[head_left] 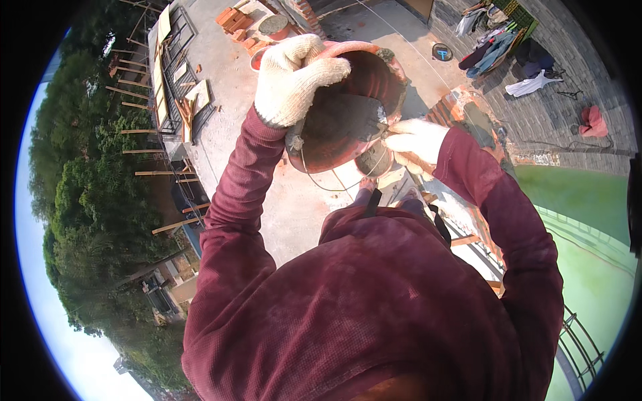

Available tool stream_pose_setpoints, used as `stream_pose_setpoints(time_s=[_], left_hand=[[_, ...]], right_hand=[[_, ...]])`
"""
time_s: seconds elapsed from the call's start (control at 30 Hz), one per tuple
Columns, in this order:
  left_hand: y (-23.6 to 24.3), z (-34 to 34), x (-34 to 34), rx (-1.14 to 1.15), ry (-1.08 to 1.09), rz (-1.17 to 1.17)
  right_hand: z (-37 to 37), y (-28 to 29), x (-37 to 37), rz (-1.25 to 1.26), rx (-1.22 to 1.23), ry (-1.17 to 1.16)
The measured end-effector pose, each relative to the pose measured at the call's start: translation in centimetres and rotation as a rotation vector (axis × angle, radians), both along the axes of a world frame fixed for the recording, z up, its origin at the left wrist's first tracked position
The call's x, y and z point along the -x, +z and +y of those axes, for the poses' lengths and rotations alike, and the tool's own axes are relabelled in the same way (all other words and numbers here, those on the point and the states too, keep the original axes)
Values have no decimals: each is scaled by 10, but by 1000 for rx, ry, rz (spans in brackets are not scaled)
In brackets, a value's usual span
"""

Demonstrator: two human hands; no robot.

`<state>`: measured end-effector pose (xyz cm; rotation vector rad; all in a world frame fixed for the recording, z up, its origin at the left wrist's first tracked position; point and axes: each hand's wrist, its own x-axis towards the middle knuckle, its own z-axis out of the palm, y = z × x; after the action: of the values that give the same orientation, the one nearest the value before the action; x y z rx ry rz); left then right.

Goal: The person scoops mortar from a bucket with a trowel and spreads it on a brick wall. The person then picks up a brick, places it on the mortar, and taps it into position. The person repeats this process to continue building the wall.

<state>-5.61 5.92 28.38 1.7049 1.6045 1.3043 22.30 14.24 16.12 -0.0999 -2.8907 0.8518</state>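
My gloved left hand (294, 77) grips the upper left rim of a red, mortar-smeared bucket (394, 80), which is tilted with its dark inside showing and its wire handle hanging below. My gloved right hand (408, 140) is closed by the bucket's lower right rim, holding a trowel whose grey blade (341, 117) lies across the bucket's inside; the grip is mostly hidden. Just beyond, lower down, a smaller container of grey mortar (374, 160) stands near my feet (366, 184), partly hidden by the bucket.
Brickwork with wet mortar (471, 120) is at my right, beside a green surface (575, 200). Stacked bricks (234, 20) and a mortar tub (274, 27) sit ahead. Planks and metal frames (187, 107) line the left edge, with trees beyond. Clothes (495, 53) lie at upper right.
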Motion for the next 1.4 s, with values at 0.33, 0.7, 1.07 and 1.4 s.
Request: stream_pose_setpoints(time_s=[0.33,0.7,1.07,1.4], left_hand=[[31,-34,-12,-132,202,-356],[2,-56,-17,-464,650,-293],[-118,-51,-47,-156,617,-605],[-212,-74,-25,135,714,-691]], right_hand=[[-39,-11,30,-58,1166,-113],[-61,66,36,-172,1770,-181],[-52,22,-38,-92,1903,-336],[-25,-5,-174,-5,1669,-790]])
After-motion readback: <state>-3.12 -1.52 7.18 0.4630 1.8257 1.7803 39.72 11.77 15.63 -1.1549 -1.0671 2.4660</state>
